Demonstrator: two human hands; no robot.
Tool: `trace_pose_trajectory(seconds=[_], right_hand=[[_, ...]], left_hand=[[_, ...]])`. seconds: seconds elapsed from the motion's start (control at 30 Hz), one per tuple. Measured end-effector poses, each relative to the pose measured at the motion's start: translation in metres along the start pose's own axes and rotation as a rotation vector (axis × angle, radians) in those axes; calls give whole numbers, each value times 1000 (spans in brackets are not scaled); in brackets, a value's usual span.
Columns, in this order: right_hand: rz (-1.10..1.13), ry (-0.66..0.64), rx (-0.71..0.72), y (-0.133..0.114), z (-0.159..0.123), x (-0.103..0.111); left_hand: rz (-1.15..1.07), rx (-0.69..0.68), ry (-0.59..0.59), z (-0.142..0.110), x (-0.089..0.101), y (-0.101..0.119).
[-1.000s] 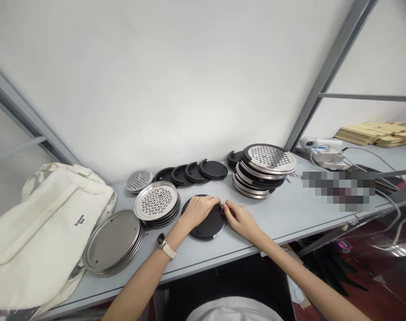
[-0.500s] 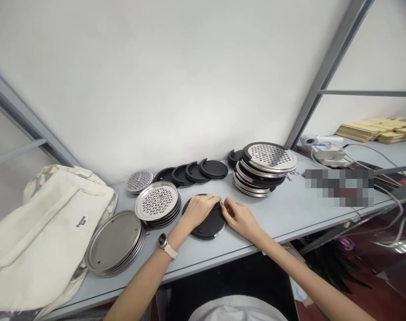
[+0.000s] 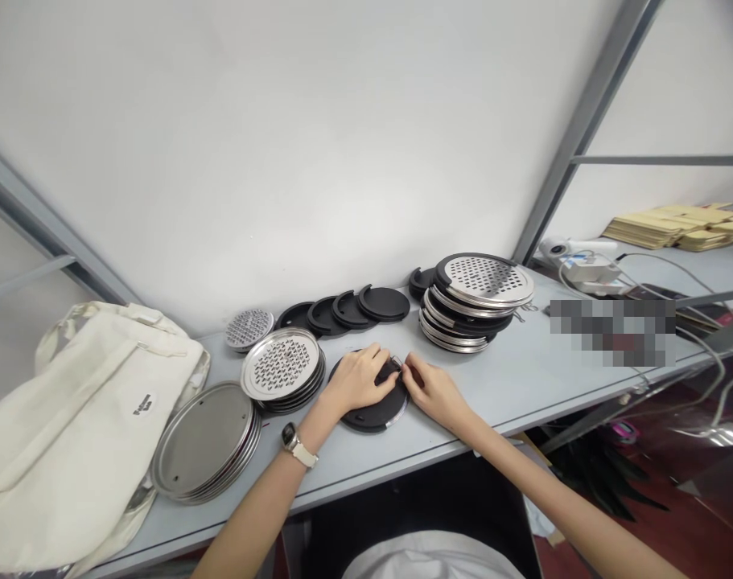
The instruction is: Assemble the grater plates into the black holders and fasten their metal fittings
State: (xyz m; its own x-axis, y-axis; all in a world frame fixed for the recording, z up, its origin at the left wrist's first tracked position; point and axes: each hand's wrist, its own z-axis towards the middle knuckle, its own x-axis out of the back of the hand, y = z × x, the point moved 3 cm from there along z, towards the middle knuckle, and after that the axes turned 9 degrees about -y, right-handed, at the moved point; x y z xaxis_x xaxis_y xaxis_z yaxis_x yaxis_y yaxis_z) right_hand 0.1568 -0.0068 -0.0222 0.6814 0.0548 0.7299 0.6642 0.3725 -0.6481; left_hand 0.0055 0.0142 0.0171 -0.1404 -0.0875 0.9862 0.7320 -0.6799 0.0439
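Observation:
A black round plate (image 3: 372,416) lies flat on the table in front of me, with a thin silvery edge showing at its lower right. My left hand (image 3: 363,376) rests over its upper part, fingers bent, thumb and fingertips drawn together by its right rim. My right hand (image 3: 430,388) pinches a small thin metal wire hook (image 3: 397,363) at that rim, close to the left fingertips. The fingers partly hide the hook and where it meets the plate. Left of the plate, a round metal grater (image 3: 283,363) tops a stack of similar discs.
Plain metal discs (image 3: 203,438) are stacked at the front left, beside a cream bag (image 3: 94,426). Several black round holders (image 3: 384,304) and a small grater (image 3: 249,328) lie along the wall. Graters in black holders (image 3: 490,280) form a tall stack at right. Cables (image 3: 644,285) run further right.
My left thumb has come out toward the right rim, and the left fingers have bent more. The wire hook shows more between my hands. The right hand stays almost in place.

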Motion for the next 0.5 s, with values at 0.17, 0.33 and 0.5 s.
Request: trace_pose_trajectory(seconds=[0.17, 0.33, 0.5], right_hand=[[235, 61, -3, 10, 5, 5], [575, 41, -86, 31, 13, 4], [687, 2, -87, 31, 14, 2]], left_hand=[[3, -55, -21, -1, 2, 2], [9, -81, -23, 1, -1, 3], [1, -123, 5, 1, -1, 4]])
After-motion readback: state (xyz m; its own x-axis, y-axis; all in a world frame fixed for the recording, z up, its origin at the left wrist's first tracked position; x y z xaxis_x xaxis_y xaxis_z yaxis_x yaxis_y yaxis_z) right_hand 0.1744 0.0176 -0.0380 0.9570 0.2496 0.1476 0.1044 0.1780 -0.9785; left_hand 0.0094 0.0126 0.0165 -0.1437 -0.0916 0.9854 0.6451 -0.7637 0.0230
